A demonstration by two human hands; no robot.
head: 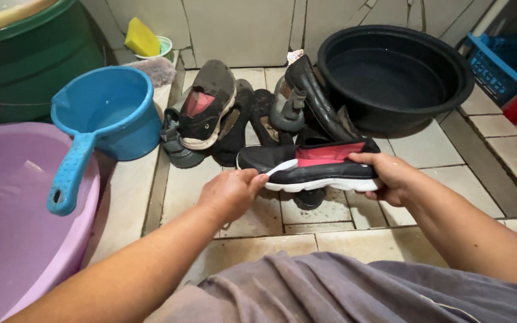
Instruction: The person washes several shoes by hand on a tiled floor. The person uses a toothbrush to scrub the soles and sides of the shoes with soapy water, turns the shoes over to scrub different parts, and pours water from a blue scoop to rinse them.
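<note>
- A grey cloth garment (354,290) covers the person's lap, nearest the camera, below both forearms.
- The left hand (231,192) is closed, pinching the handle of a white brush (281,167) whose head rests on the side of a shoe.
- The right hand (390,176) grips the heel end of that black slip-on shoe with a red lining and white sole (312,167), held sideways between the two hands, above the beige tiled floor (426,149).
- Just beyond the hands, a heap of dark wet shoes (234,113) lies on the floor tiles.
- Left of the left hand, a blue plastic water dipper with a long handle (106,119) sits with its handle over the rim of a pale purple plastic basin (7,215).
- Beyond the right hand stands a round black plastic basin (396,72).
- Far left, behind the dipper, is a large green tub (31,66); a yellow sponge (142,39) sits by the wall.
- Far right, blue and red plastic crates (510,72) stand at the edge.
</note>
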